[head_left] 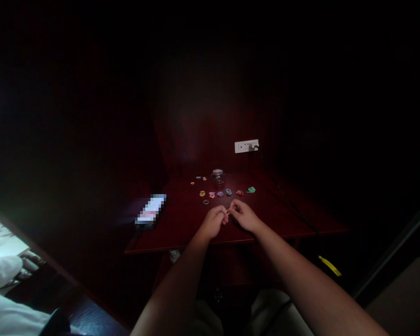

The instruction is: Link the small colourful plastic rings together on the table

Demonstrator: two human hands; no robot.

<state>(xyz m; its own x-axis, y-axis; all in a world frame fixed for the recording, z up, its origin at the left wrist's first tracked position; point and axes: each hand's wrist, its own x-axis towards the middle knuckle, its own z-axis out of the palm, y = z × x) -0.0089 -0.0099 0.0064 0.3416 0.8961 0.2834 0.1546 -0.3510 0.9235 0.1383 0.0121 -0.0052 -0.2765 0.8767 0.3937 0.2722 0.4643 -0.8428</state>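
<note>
Near the front of the dark red table, my left hand (215, 221) and my right hand (243, 214) are close together with fingers pinched. Between their fingertips is a small pale hair tie (227, 213), mostly covered by the fingers. Beyond them runs a row of small hair-tie piles: yellow (202, 193), pink (212, 195), purple (220, 194), blue (228, 192), red (240, 192) and green (251, 190). A single dark hair tie (206, 202) lies just past my left hand. Behind the row stands a clear lidded jar (217, 177).
A few loose bands (198, 178) lie left of the jar. A lit phone (151, 210) rests at the table's left side. A black cable (283, 193) runs from the wall socket (246, 146) down the right side. Another person's sleeve (7, 312) shows at lower left.
</note>
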